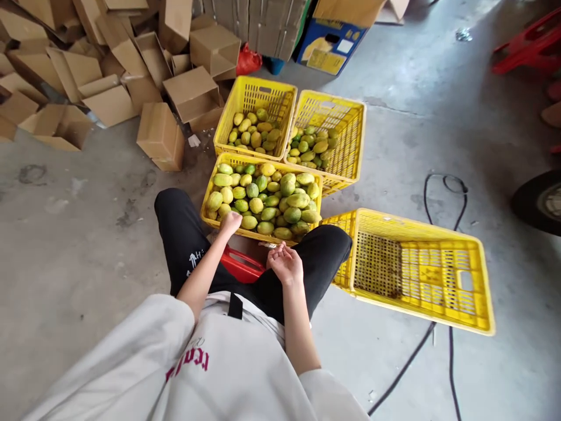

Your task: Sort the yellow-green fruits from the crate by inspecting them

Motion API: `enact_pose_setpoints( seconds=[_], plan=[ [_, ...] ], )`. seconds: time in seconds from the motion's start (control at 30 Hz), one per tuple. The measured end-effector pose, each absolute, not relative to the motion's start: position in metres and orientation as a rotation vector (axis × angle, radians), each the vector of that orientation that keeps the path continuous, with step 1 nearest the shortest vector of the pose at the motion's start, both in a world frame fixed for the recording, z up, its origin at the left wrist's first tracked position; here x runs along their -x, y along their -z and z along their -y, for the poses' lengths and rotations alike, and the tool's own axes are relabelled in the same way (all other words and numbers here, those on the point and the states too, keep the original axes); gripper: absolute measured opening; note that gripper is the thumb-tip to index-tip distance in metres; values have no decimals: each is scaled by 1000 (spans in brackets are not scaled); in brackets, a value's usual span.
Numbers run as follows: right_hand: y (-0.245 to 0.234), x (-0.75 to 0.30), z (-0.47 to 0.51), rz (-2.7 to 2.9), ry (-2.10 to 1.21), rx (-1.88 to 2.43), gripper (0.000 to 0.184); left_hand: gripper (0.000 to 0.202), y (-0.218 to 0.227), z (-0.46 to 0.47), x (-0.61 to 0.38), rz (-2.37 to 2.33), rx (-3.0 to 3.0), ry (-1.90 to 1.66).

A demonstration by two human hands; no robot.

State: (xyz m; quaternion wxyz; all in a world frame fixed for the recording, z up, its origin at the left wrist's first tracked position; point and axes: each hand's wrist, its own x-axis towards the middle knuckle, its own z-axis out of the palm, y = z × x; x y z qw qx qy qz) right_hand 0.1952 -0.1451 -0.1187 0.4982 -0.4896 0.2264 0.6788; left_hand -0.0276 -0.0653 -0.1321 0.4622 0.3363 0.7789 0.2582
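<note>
Between my knees stands a yellow plastic crate filled with oval green-and-yellow fruit, whose exact kind I cannot tell. My left hand is closed at the crate's near left edge, beside the fruit; whatever lies inside its fingers is hidden. Just off the near right edge, my right hand is turned palm up with its fingers loosely bent and apart, and no fruit lies in it. A small pale strip shows near its fingertips, too small to name. Part of a red plastic stool shows below my hands.
Two more yellow crates, a left one and a right one, hold similar fruit behind. At right a yellow crate lies tilted near a black cable. Cardboard boxes crowd the upper left; a wheel stands far right.
</note>
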Motion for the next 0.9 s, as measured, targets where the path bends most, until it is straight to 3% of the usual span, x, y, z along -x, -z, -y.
enact_pose_setpoints(
  seconds=[0.1,0.2,0.27,0.4,0.53,0.67,0.77,0.9],
  plan=[
    [120,-196,145,-584,-1666,1206,25,42,120,31,52,-2088,-939,-639],
    [123,-199,143,-600,-1679,1211,25,81,115,17,73,-2268,-1338,-395],
    [127,-201,140,-585,-1680,1224,26,88,117,19,81,-2227,-1370,-200],
    [139,-202,134,-494,-1710,1254,27,62,122,30,88,-2238,-1202,-194],
    [150,-203,133,-383,-1752,1275,28,58,110,34,84,-2181,-967,-582],
    [157,-205,133,-283,-1758,1318,26,40,91,71,50,-1715,-759,-1000],
    [159,-206,131,-174,-1797,1318,25,26,90,128,12,-1437,-494,-876],
    [155,-205,131,-219,-1778,1364,25,17,101,185,-18,-1115,199,-334]
  ],
)
